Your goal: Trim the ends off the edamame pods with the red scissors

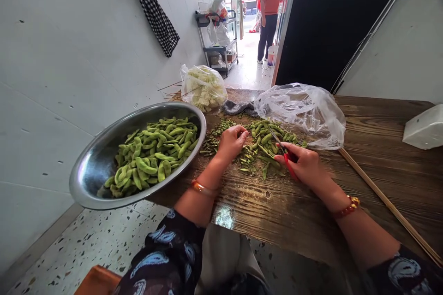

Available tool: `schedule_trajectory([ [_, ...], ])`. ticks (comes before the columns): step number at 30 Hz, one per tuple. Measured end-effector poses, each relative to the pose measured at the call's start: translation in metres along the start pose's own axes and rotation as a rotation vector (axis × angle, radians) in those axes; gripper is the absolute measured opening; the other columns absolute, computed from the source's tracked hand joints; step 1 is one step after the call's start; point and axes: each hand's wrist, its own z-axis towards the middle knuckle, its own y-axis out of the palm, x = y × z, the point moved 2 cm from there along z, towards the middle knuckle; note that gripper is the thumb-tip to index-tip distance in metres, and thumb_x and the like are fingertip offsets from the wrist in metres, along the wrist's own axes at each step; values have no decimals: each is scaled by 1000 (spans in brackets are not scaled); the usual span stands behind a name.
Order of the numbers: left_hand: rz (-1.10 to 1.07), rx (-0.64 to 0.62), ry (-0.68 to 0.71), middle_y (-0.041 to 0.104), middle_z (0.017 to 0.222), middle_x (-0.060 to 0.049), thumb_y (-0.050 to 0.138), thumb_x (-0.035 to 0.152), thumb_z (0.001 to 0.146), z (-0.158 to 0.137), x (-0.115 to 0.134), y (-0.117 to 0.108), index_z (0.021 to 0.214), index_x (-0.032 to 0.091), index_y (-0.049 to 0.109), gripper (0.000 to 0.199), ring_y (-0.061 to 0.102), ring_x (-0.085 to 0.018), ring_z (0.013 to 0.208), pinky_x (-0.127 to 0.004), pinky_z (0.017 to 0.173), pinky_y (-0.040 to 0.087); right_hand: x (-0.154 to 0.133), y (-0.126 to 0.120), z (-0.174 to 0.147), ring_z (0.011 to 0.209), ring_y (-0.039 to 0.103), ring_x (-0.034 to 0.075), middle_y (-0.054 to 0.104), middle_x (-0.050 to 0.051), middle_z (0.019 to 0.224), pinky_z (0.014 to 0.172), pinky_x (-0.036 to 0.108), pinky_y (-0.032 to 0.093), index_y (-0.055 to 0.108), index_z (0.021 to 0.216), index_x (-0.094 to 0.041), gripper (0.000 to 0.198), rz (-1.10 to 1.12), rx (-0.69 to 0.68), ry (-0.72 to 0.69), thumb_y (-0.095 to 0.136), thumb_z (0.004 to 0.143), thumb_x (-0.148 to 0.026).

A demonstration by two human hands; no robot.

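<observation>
Red-handled scissors (288, 162) are in my right hand (304, 162), their blades pointing up and left over a pile of green soybean pods (265, 136). My left hand (232, 140) is just left of that pile, above cut pod tips (219, 131) strewn on the wood. Its thumb and fingers are drawn together in a pinch; whatever is between them, if anything, I cannot make out. On the left, a large steel basin (88, 193) holds many more soybean pods (148, 156), and it hangs partly past the table edge.
Behind the basin sits a clear bag of cauliflower (204, 87). A grey cloth (238, 107) and a crumpled plastic bag (308, 113) lie at the back of the wooden table (256, 207). Thin sticks (384, 198) lie to the right. A person (270, 4) stands in the doorway beyond a cart (219, 48).
</observation>
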Motion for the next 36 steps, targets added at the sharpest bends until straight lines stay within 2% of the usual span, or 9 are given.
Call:
schedule_trajectory([
  [4, 383, -175, 12, 60, 65, -1, 58, 31, 79, -1, 3, -17, 71, 17, 64, 17, 48, -12, 60, -25, 58, 31, -1, -1, 0, 60, 57, 15, 68, 4, 75, 57, 26, 43, 67, 116, -17, 51, -5, 14, 13, 59, 82, -54],
  [9, 614, -485, 25, 62, 72, 0, 67, 31, 68, -6, -2, -24, 76, 20, 65, 14, 52, -15, 67, -25, 57, 32, 0, -1, 0, 58, 56, 15, 67, 4, 72, 56, 26, 43, 67, 115, -15, 49, -21, 8, -14, 58, 83, -52],
  [11, 664, -537, 72, 63, 76, -1, 67, 26, 67, -7, -7, -21, 78, 21, 65, 12, 54, -17, 72, -26, 60, 34, 0, -1, -1, 59, 56, 15, 67, 4, 72, 56, 26, 43, 67, 115, -15, 49, -27, 10, -19, 58, 84, -51],
  [14, 671, -516, 102, 63, 81, -3, 61, 20, 70, -6, -13, -17, 75, 20, 64, 6, 55, -18, 77, -27, 65, 37, 1, 0, -1, 59, 57, 15, 67, 4, 73, 57, 26, 43, 67, 116, -15, 49, -29, 13, -5, 60, 83, -51],
  [18, 505, -379, 110, 60, 81, -4, 56, 17, 73, -5, -6, -16, 71, 17, 61, 5, 53, -16, 77, -27, 70, 39, 2, 0, -1, 58, 56, 15, 67, 3, 72, 56, 26, 43, 67, 115, -16, 50, -18, 12, 9, 61, 81, -52],
  [22, 32, -279, -8, 55, 68, 0, 57, 21, 76, -3, 7, -21, 77, 14, 59, 7, 48, -10, 59, -23, 58, 37, 2, 0, -1, 60, 57, 15, 67, 4, 75, 58, 26, 45, 67, 115, -16, 49, -18, 22, -10, 62, 82, -51],
  [25, -291, -202, -126, 56, 70, 2, 63, 28, 73, -2, 8, -23, 88, 12, 61, 22, 44, -6, 50, -20, 49, 32, 0, 0, -2, 61, 58, 16, 67, 4, 74, 60, 27, 45, 66, 115, -14, 47, -18, 19, -38, 61, 83, -49],
  [28, -354, -148, -164, 55, 66, 3, 71, 30, 67, -2, 6, -20, 89, 11, 64, 29, 40, -4, 48, -19, 47, 30, -3, 0, -2, 62, 58, 16, 66, 4, 75, 61, 28, 46, 66, 115, -14, 46, -28, 4, -62, 60, 84, -48],
  [36, -391, -305, -196, 50, 54, 5, 74, 37, 67, -15, 19, 5, 74, 13, 57, 30, 41, -5, 41, -18, 40, 29, -14, -3, -2, 67, 58, 16, 66, 4, 80, 65, 28, 47, 64, 115, -17, 42, 36, -68, -68, 63, 83, -44],
])
